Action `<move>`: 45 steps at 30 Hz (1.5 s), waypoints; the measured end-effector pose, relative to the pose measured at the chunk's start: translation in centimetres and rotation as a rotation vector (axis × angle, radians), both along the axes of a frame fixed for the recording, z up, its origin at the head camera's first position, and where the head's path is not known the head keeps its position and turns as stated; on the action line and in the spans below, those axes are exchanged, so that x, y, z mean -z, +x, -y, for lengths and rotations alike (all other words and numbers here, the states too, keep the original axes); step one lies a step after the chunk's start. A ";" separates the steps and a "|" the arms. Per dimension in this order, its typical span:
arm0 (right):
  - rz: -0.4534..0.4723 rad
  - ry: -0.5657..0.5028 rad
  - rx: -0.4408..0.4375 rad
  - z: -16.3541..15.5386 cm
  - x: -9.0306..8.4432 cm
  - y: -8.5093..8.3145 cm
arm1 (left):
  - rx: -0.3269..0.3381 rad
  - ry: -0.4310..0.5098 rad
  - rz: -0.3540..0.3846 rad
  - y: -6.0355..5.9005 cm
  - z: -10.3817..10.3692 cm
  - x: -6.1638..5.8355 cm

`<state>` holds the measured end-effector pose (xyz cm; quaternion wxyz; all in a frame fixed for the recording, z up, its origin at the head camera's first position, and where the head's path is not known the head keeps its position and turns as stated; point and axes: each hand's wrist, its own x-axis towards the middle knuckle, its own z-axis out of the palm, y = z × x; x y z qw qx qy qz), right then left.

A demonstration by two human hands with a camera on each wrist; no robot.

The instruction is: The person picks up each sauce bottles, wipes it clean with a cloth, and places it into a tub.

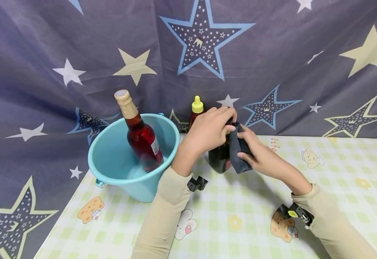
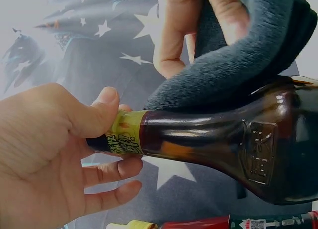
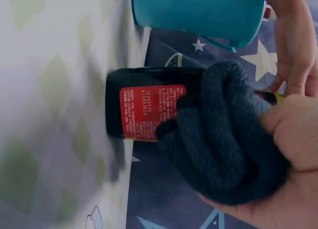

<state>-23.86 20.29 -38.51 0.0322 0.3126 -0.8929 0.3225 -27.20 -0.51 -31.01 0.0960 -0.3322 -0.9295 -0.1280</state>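
Note:
My left hand [image 1: 208, 131] grips a dark brown glass bottle [image 1: 218, 160] by its neck, thumb and index finger around the yellow band near the top. The bottle [image 2: 208, 137] is upright, its base at the checked tablecloth in the head view. In my right hand [image 1: 262, 155] is a folded dark grey cloth [image 1: 237, 155], held against the bottle's side. The right wrist view shows the fluffy cloth [image 3: 223, 134] bunched over the bottle's upper part, with a red printed label [image 3: 149, 112] visible below it.
A light blue bucket [image 1: 110, 158] stands to the left, with a red bottle [image 1: 143, 144] leaning inside it. Behind my left hand is a sauce bottle with a yellow cap [image 1: 197, 105]. A star-patterned curtain [image 1: 266, 54] hangs along the table's back edge.

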 end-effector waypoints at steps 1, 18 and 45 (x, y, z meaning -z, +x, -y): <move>-0.010 0.025 0.019 0.1 0.0 0.2 | -0.001 0.000 0.006 0.1 0.0 0.0; -0.192 0.210 0.165 0.6 0.4 0.7 | 0.003 -0.019 0.014 0.1 -0.1 -0.2; -0.248 0.200 0.134 -0.1 1.7 0.0 | -0.025 -0.024 -0.013 0.3 -0.3 0.1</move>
